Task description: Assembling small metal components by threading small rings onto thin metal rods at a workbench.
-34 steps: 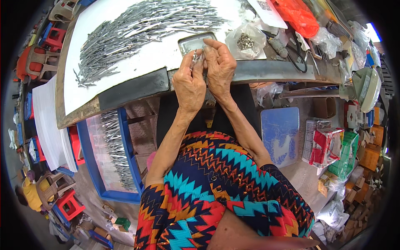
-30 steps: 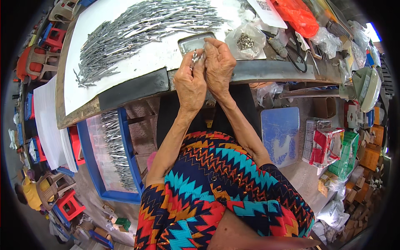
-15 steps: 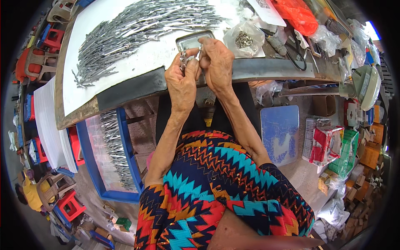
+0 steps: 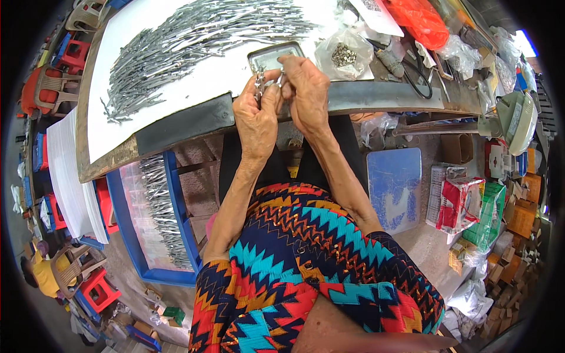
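Note:
My left hand (image 4: pixel 257 115) is closed around small shiny metal parts (image 4: pixel 259 82), which stick up between thumb and fingers. Close beside it, the fingers of my right hand (image 4: pixel 307 88) pinch a small metal piece (image 4: pixel 281 75), too small to name. Both hands meet above the table's near edge. Just beyond them is a shallow metal tray (image 4: pixel 268 59). A large heap of thin grey metal strips (image 4: pixel 176 50) covers the white sheet (image 4: pixel 135 126) to the left. To the right of the tray, a clear plastic bag (image 4: pixel 329 56) holds many tiny metal parts (image 4: pixel 344 56).
On the floor at left stands a blue tray (image 4: pixel 126 217) with more metal strips. A dark-handled tool (image 4: pixel 389 62) and a red plastic bag (image 4: pixel 421 23) lie at the table's right. Below are a blue board (image 4: pixel 394 188) and a green basket (image 4: pixel 491 215). A person in yellow (image 4: pixel 44 273) is at far left.
Both hands stay almost in the same place, with only slight finger movement. The view has shifted a little.

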A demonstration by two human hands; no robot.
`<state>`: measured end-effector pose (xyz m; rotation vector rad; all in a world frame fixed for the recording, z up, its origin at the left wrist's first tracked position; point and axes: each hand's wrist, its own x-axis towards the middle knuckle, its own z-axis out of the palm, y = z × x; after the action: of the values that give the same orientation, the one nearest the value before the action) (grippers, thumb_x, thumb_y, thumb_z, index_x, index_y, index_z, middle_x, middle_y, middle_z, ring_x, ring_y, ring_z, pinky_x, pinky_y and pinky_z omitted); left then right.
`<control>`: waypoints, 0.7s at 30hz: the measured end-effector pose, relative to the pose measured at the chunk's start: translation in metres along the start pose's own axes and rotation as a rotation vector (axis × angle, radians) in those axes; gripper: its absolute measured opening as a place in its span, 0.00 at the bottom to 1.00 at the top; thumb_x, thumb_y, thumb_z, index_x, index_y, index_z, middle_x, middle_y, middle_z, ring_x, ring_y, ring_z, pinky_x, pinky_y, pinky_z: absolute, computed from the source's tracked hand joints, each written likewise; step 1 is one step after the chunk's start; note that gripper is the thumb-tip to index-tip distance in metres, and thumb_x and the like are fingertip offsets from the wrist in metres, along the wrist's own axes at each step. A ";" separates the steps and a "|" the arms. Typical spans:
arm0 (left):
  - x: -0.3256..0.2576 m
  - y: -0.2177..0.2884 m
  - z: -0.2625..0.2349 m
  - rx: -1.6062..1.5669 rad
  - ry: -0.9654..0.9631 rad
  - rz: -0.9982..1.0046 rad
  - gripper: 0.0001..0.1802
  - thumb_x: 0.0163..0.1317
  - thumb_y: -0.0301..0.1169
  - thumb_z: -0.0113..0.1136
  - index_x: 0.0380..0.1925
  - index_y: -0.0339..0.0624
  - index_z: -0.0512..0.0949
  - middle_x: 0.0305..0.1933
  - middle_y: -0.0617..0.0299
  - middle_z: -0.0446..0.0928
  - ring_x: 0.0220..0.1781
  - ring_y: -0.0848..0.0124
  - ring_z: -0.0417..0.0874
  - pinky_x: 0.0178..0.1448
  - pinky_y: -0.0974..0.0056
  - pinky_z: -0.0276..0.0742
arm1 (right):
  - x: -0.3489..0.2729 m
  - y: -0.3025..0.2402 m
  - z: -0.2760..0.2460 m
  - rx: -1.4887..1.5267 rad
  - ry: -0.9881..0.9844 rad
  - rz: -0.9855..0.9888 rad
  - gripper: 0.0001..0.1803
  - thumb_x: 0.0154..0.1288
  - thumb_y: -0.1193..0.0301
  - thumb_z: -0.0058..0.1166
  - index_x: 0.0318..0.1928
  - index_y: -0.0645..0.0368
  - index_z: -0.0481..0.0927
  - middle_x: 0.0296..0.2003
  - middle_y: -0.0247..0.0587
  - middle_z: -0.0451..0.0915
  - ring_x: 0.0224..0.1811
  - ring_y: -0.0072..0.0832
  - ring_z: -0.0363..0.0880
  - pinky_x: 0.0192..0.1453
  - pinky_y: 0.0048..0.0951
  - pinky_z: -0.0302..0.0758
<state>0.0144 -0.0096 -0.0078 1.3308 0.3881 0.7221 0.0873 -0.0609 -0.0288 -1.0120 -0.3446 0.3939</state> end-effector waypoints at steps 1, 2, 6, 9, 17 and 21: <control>0.000 0.002 0.001 0.002 -0.007 -0.013 0.10 0.61 0.23 0.47 0.41 0.31 0.73 0.18 0.72 0.65 0.19 0.85 0.60 0.21 0.78 0.53 | 0.000 -0.005 0.000 -0.032 0.006 0.014 0.15 0.63 0.67 0.48 0.39 0.70 0.70 0.19 0.30 0.68 0.18 0.12 0.63 0.21 0.15 0.62; 0.000 0.003 0.002 0.004 -0.014 -0.026 0.10 0.61 0.23 0.47 0.41 0.31 0.73 0.18 0.72 0.64 0.19 0.85 0.60 0.22 0.78 0.53 | -0.001 -0.008 0.000 -0.064 0.012 0.028 0.15 0.63 0.67 0.48 0.39 0.70 0.70 0.19 0.29 0.69 0.19 0.12 0.63 0.21 0.14 0.63; 0.000 -0.001 0.002 -0.001 0.041 -0.026 0.10 0.61 0.23 0.46 0.41 0.31 0.73 0.18 0.72 0.64 0.19 0.85 0.60 0.22 0.78 0.54 | -0.005 0.009 0.005 -0.121 0.023 -0.139 0.14 0.62 0.69 0.49 0.40 0.69 0.68 0.20 0.33 0.73 0.19 0.12 0.65 0.18 0.13 0.63; -0.003 0.001 0.003 0.012 0.013 -0.048 0.10 0.61 0.22 0.46 0.41 0.30 0.73 0.18 0.72 0.63 0.19 0.85 0.60 0.22 0.78 0.54 | -0.006 -0.005 0.011 -0.099 0.060 -0.077 0.14 0.62 0.69 0.49 0.39 0.69 0.67 0.22 0.37 0.77 0.17 0.13 0.65 0.18 0.14 0.62; -0.002 0.000 0.001 0.105 0.024 0.048 0.10 0.61 0.23 0.48 0.41 0.32 0.73 0.18 0.73 0.63 0.20 0.85 0.60 0.23 0.78 0.57 | -0.003 -0.006 0.002 -0.148 0.082 -0.136 0.15 0.59 0.74 0.50 0.44 0.70 0.68 0.25 0.32 0.71 0.25 0.12 0.64 0.26 0.14 0.62; -0.004 0.001 -0.001 0.151 0.034 0.048 0.10 0.61 0.23 0.48 0.41 0.33 0.74 0.18 0.73 0.63 0.20 0.85 0.60 0.23 0.78 0.57 | -0.007 -0.003 0.005 -0.254 0.019 -0.184 0.15 0.55 0.78 0.49 0.45 0.67 0.68 0.29 0.34 0.71 0.28 0.16 0.67 0.32 0.18 0.68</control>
<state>0.0108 -0.0110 -0.0077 1.4755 0.4461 0.7683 0.0797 -0.0621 -0.0241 -1.2200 -0.4756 0.1761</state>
